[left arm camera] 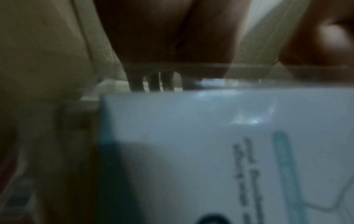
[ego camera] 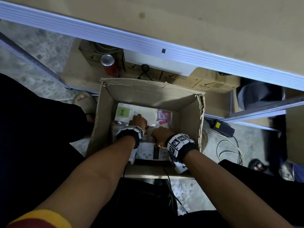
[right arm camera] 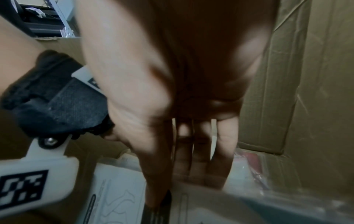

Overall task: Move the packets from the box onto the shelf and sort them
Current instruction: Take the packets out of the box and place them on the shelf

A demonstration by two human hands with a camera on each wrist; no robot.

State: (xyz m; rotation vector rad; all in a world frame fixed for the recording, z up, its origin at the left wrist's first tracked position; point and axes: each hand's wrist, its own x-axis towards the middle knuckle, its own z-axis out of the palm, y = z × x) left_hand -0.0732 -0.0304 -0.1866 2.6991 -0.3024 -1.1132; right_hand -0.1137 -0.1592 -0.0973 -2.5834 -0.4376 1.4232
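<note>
An open cardboard box [ego camera: 148, 91] stands on the floor below the shelf [ego camera: 181, 22]. It holds several packets: a white one with a green "ENE" label [ego camera: 123, 111], a pink one [ego camera: 162, 116] and white printed ones [ego camera: 148, 152]. Both hands are down inside it. My left hand [ego camera: 139, 120] has its fingers [left arm camera: 162, 45] behind the top edge of a clear-wrapped white packet [left arm camera: 210, 144], thumb on the near side. My right hand [ego camera: 160, 135] points down, fingers [right arm camera: 201, 159] behind another white packet [right arm camera: 201, 197] and thumb in front. Fingertips are hidden.
Under the shelf stand a red can [ego camera: 109, 65] and brown Rexona cartons [ego camera: 205, 84]. A black power adapter [ego camera: 223, 128] and loose cables [ego camera: 230, 148] lie on the floor right of the box. A sandalled foot [ego camera: 85, 101] is at its left.
</note>
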